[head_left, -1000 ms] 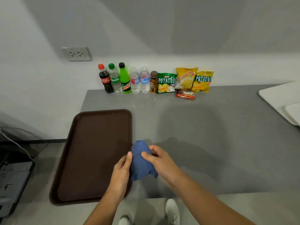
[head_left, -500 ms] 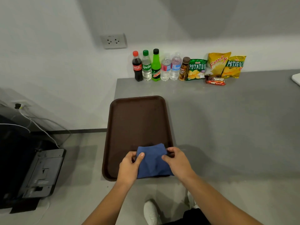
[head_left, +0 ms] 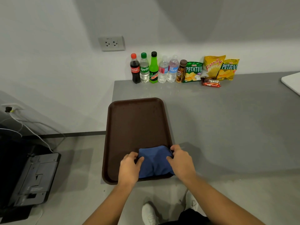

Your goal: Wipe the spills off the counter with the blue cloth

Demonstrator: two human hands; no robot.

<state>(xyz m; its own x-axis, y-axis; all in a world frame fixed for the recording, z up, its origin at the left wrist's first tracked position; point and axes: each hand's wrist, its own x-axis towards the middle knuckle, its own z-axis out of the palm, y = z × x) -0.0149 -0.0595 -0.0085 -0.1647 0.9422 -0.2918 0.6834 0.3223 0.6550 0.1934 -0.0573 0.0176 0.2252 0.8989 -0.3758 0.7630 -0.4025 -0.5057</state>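
Observation:
The blue cloth lies folded on the near right corner of a brown tray, which rests on the grey counter. My left hand grips the cloth's left edge, thumb on top. My right hand grips its right edge at the tray's rim. Faint wet specks show on the counter behind the tray, in front of the bottles; I cannot make out any other spill.
Several drink bottles and snack bags line the back wall. A white board sits at the far right. Left of the counter, a grey machine and cables sit on the floor. My shoes show below.
The cloth went from hanging bunched over the tray's right rim to lying flat on the tray's near corner. Both hands shifted to its side edges. My view swung left.

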